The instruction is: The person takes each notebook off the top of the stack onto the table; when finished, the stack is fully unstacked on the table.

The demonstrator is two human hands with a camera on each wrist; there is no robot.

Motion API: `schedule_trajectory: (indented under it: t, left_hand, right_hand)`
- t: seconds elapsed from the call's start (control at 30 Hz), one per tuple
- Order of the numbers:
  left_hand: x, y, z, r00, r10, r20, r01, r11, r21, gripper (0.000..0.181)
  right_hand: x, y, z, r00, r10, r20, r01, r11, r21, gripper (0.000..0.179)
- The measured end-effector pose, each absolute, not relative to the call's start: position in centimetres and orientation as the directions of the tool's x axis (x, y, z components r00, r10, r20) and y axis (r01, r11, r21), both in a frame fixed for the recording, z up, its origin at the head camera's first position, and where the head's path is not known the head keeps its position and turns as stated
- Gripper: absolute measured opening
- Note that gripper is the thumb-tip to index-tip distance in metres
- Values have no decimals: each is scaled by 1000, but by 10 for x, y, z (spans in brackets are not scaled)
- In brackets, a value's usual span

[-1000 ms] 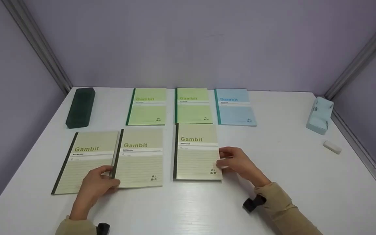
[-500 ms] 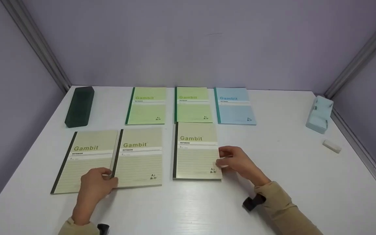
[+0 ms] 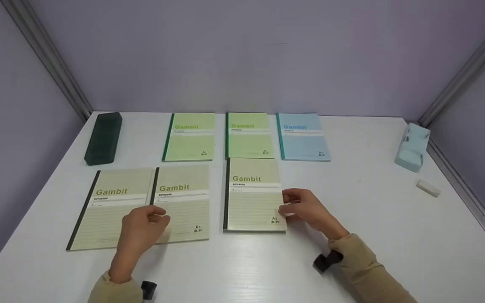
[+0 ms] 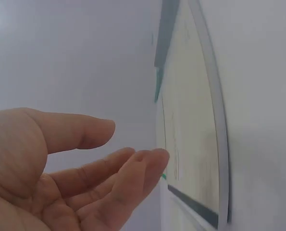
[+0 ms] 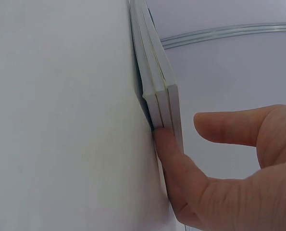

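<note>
In the head view, my left hand (image 3: 142,227) hovers over the lower left part of a beige notebook (image 3: 183,214). Its thumb and fingers (image 4: 147,166) are apart and hold nothing in the left wrist view. Left of that lies another beige notebook (image 3: 114,227), partly covered by the hand. My right hand (image 3: 307,210) touches the right edge of a third beige notebook (image 3: 253,206). The right wrist view shows this to be a small stack of notebooks (image 5: 157,86), several thick. Fingers rest against its side, while the thumb stays off the cover.
At the back lie two green notebooks (image 3: 190,143) (image 3: 249,143) and a blue notebook (image 3: 305,145). A dark green box (image 3: 103,139) stands at the back left. On the right are a pale blue case (image 3: 412,147) and a white eraser (image 3: 428,188). Walls enclose the white table (image 3: 251,269).
My left hand has left the lower left corner of the middle beige notebook, rising and moving right above it. My right hand and the notebooks have stayed put.
</note>
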State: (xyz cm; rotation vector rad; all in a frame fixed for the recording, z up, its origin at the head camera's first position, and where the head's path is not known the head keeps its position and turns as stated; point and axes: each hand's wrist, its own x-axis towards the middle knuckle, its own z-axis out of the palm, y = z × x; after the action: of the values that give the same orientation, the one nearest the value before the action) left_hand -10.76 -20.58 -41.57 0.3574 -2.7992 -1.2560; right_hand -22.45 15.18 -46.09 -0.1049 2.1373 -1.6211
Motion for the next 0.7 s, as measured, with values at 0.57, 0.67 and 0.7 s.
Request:
schedule_trajectory:
  t: [0.57, 0.67, 0.7]
  left_hand:
    - [-165, -110, -447, -990, -9, -142, -118, 607, 785, 28]
    - [-168, -107, -447, -988, -8, -151, -125, 607, 785, 24]
    - [-169, -106, -448, -988, -8, -154, -127, 610, 783, 22]
  right_hand:
    - [-224, 149, -464, -900, -300, -316, 216, 320, -922, 47]
    - [-225, 149, -463, -899, -298, -321, 222, 321, -921, 47]
    - [-225, 150, -464, -900, -295, -322, 224, 321, -920, 47]
